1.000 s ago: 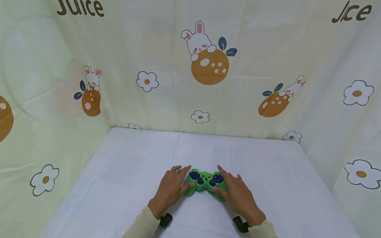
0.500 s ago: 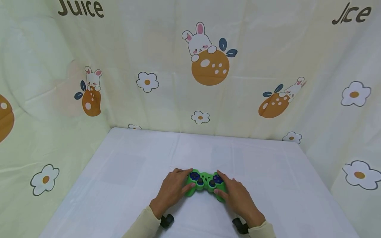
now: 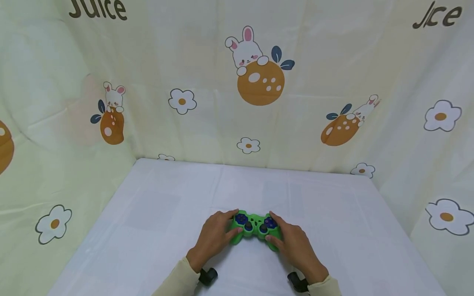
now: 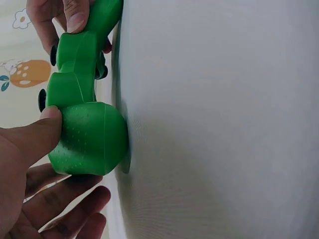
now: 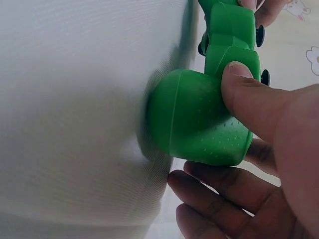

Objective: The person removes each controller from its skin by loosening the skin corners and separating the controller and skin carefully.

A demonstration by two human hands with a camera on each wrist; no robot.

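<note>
A green game controller [image 3: 255, 225] with blue button pads and two dark thumbsticks lies near the front middle of the white table. My left hand [image 3: 213, 234] grips its left end, thumb on top by the near edge and index finger at the far shoulder. At the other end my right hand [image 3: 296, 245] holds it the same way. In the left wrist view the controller's grip [image 4: 87, 139] sits between thumb and curled fingers, its underside right at the tabletop. The right wrist view has the other grip [image 5: 199, 119] pinched likewise, low against the cloth.
A white cloth covers the table [image 3: 177, 193]. Around its back and sides hangs a pale curtain [image 3: 207, 53] printed with rabbits, oranges and flowers. Dark wrist cameras [image 3: 208, 276] sit below both hands, beside light sleeves [image 3: 177, 279].
Fingers that were spread beside the controller have closed in on both its ends. The index fingers moved down onto its far corners. The controller has stayed in about the same place.
</note>
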